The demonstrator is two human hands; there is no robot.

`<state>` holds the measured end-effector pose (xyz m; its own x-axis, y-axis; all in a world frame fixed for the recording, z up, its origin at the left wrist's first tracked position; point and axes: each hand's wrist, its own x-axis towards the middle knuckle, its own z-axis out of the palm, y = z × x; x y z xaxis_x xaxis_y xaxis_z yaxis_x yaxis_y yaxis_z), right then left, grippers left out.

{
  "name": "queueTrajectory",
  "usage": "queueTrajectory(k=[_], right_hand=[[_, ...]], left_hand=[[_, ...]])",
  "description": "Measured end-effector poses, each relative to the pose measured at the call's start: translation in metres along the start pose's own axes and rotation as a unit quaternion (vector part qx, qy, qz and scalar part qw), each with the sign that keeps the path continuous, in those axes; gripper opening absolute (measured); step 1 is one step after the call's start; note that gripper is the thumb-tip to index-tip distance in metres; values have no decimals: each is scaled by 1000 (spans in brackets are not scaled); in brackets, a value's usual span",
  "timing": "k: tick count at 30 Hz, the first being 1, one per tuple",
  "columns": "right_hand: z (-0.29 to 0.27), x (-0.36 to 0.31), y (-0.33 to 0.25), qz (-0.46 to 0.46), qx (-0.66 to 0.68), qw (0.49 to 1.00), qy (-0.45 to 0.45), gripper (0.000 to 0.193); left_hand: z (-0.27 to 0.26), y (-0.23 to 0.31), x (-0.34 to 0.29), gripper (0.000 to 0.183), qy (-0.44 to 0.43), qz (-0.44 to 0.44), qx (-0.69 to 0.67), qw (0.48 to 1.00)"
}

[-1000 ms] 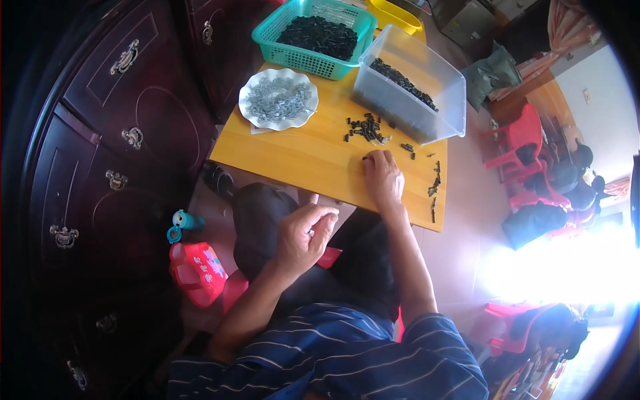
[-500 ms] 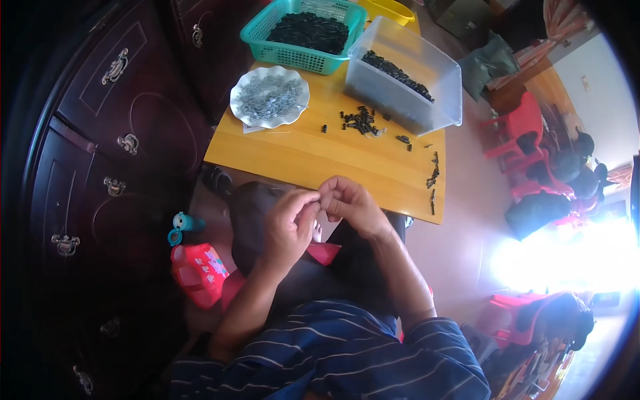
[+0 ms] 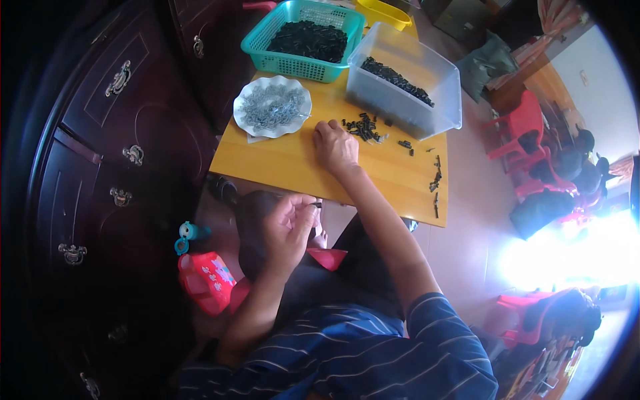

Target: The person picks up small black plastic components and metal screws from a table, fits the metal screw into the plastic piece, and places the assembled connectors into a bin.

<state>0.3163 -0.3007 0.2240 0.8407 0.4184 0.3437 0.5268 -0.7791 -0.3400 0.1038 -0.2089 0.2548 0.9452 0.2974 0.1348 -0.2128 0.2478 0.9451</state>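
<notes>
Between the thumb and forefinger of my left hand (image 3: 288,225), a small black plastic piece (image 3: 316,205) is pinched in front of the table's near edge. My right hand (image 3: 336,145) rests on the yellow wooden table (image 3: 267,161) with its fingers curled down. Whatever lies under those fingertips is hidden. Just right of this hand sits a loose pile of small black pieces (image 3: 363,128). To its left stands a white wavy-rimmed plate (image 3: 244,122) heaped with small clear or silvery parts (image 3: 272,105).
A green basket (image 3: 293,65) and a clear plastic bin (image 3: 433,120), both holding many black pieces, stand at the back, with a yellow tub (image 3: 387,15) beyond. More black pieces (image 3: 436,177) line the table's right side. A dark cabinet (image 3: 133,220) stands left.
My right hand has left my left hand and moved forward onto the table, over the spot where a single black piece lay. My left hand stays nearly in place, its black piece now visible.
</notes>
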Motion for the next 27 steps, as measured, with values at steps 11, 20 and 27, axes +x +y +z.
queueTrajectory(k=[11,20,27], right_hand=[[-19,-12,38,29,-42,998,27,10],[-49,-40,61,48,52,980,188,8],[-61,-56,88,92,37,983,153,8]], left_hand=[[9,13,0,10,-25,-22,-14,999],[3,6,-1,10,-35,-55,-45,997],[-7,-1,1,11,-58,-127,-171,975]])
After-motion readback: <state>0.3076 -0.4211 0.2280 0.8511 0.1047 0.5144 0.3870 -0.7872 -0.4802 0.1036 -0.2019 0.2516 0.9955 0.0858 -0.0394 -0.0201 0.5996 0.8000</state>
